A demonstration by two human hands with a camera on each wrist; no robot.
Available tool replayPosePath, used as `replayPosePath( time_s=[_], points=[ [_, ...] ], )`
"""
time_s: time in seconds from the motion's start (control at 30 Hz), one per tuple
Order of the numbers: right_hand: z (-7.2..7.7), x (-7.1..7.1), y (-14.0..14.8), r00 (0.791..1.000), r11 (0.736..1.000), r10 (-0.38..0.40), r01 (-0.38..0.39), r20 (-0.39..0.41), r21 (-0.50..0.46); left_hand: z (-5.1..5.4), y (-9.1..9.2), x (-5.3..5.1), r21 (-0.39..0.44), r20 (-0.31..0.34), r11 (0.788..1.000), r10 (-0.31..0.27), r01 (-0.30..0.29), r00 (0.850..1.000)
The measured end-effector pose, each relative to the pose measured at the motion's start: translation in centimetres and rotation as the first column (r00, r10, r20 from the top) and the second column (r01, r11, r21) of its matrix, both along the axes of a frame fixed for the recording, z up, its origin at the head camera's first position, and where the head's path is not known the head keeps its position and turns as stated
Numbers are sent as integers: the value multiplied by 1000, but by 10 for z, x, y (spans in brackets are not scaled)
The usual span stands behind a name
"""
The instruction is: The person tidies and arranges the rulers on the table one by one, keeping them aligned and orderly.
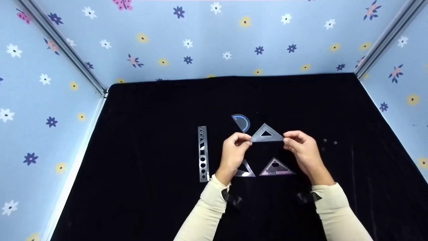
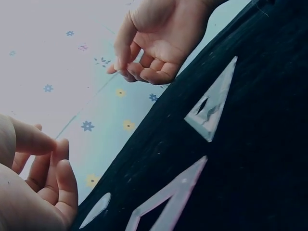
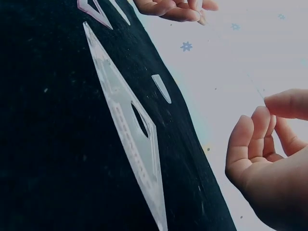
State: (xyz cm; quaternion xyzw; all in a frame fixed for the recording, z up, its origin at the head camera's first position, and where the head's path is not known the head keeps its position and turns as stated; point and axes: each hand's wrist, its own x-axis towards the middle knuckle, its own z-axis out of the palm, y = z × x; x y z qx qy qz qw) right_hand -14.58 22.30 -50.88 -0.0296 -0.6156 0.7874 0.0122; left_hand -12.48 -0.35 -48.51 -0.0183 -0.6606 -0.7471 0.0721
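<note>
A clear set square (image 1: 267, 138) with a triangular cutout is held up between both hands, point away from the person. My left hand (image 1: 234, 152) pinches its left corner between thumb and fingers. At the opposite corner, my right hand (image 1: 304, 152) pinches it the same way. Both wrist views catch the set square edge-on, as a thin line (image 2: 91, 105). Beneath the left hand lies another set square (image 1: 246, 174), partly hidden by the wrist. A pinkish set square (image 1: 277, 170) with an oval hole lies between the forearms.
Just beyond the left hand lies a protractor (image 1: 240, 123) with a blue arc. Left of that hand is a clear stencil ruler (image 1: 206, 157) with shaped holes. Small specks (image 1: 335, 143) dot the black cloth (image 1: 150, 134) on the right. Flowered panels (image 1: 207, 30) enclose the table.
</note>
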Motion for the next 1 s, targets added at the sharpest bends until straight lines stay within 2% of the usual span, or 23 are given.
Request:
replayPosePath(
  time_s=[0.17,0.57,0.73,1.0],
  points=[
    [-2,6,4,1000,1000,14,-14,-4,21,-6,2,4,7,-6,1000,-12,12,1000],
    [-7,20,15,1000,999,20,-19,-6,50,-8,10,9,55,13,997,-47,46,999],
    [-9,26,18,1000,999,-3,3,-12,44,-11,12,12,38,11,997,-65,65,998],
    [-5,32,24,999,999,-1,3,-34,49,-8,17,15,17,-3,997,-72,72,997]
  ],
)
